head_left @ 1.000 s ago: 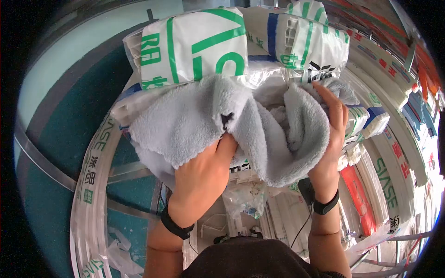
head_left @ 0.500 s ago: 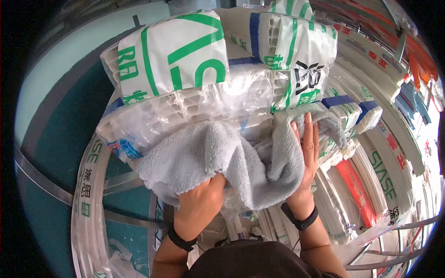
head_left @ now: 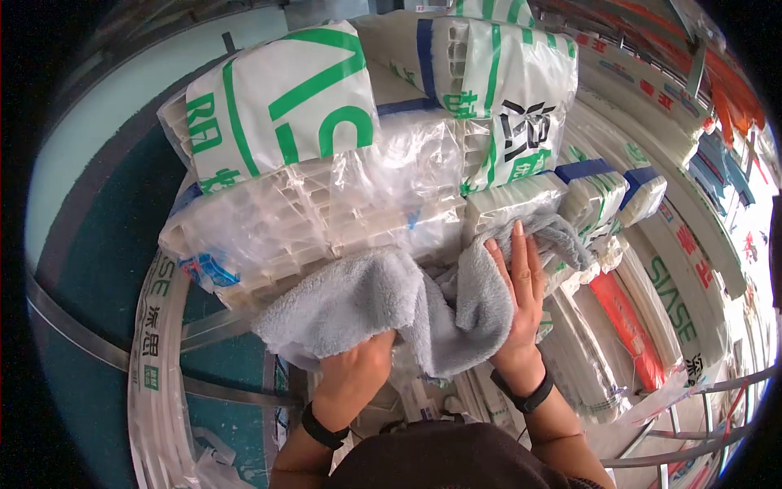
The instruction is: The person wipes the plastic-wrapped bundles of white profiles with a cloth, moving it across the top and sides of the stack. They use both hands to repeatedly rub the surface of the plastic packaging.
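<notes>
Both hands are on the grey fleece cloth [head_left: 383, 306] right now, pressed against the front of a stack of wrapped plastic profiles. The left hand [head_left: 358, 371] sits low, fingers tucked up under the cloth's bottom fold and closed into it, so only the back of the hand and the wrist with its black band [head_left: 323, 428] show. The right hand [head_left: 519, 289] lies flat and open, palm on the cloth, fingers straight and pointing up along the right-hand fold, fingertips reaching the end of a white profile bundle [head_left: 521, 200]. The two hands are apart, with a bunched ridge of cloth between them.

The cloth hangs across the lower edge of the clear-wrapped bundle [head_left: 301, 220], touching its plastic film, and a strip of it trails off to the right past the fingers. Above that sits a bundle in white wrap with green lettering [head_left: 277, 106], and beside it another with a blue band and black characters [head_left: 505, 90]. Long white profiles [head_left: 155, 342] printed in green curve down the left, against the teal floor [head_left: 90, 269]. A red-wrapped piece [head_left: 627, 326] lies to the right, just beyond the right wrist.
</notes>
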A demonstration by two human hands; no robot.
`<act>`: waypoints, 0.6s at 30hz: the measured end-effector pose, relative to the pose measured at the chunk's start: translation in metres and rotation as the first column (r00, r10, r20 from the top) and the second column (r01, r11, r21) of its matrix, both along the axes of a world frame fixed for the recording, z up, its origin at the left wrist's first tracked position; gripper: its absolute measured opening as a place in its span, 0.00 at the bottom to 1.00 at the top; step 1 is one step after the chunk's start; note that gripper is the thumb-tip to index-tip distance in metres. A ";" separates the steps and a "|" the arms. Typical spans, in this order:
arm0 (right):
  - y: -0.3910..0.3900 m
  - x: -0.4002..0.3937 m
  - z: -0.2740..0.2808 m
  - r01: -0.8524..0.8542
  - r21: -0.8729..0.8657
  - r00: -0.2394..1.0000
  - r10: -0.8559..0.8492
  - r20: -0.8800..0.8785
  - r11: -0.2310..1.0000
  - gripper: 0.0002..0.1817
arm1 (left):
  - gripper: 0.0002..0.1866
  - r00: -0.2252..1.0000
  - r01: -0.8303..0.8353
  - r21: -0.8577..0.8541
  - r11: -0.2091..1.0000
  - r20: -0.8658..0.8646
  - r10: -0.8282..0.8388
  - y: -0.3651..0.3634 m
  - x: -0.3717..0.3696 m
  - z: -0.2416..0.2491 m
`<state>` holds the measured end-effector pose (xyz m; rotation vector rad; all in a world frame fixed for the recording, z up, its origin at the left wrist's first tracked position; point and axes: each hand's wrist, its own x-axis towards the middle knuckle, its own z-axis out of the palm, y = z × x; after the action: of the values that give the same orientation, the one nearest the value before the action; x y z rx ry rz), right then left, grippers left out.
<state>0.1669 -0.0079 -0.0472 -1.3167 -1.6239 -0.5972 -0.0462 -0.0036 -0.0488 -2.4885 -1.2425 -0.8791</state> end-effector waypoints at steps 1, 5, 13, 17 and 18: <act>-0.001 0.000 -0.002 0.013 0.002 1.000 -0.013 0.019 1.000 0.26 | 0.23 1.000 0.002 -0.005 1.000 0.012 -0.002 0.000 0.000 -0.001; -0.008 0.002 -0.009 0.010 -0.065 0.999 -0.008 0.033 0.998 0.26 | 0.22 0.999 0.000 -0.033 0.999 0.034 0.001 -0.002 0.000 -0.003; -0.021 0.008 -0.002 0.002 -0.083 0.998 0.004 0.067 0.997 0.24 | 0.26 0.984 0.026 -0.060 0.998 -0.174 -0.036 -0.014 -0.012 -0.030; -0.036 0.012 -0.011 -0.191 -0.194 0.981 0.184 -0.052 0.962 0.19 | 0.27 0.882 -0.048 0.126 0.991 -0.460 0.101 -0.020 -0.026 -0.067; -0.038 0.013 -0.018 -0.187 -0.196 0.982 0.185 -0.033 0.962 0.19 | 0.27 0.905 -0.026 0.114 0.993 -0.419 0.072 -0.022 -0.029 -0.067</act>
<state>0.1799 -0.0457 -0.0655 -1.2872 -1.8083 -0.3175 -0.0757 -0.0260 -0.1161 -2.3764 -1.0699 -0.3484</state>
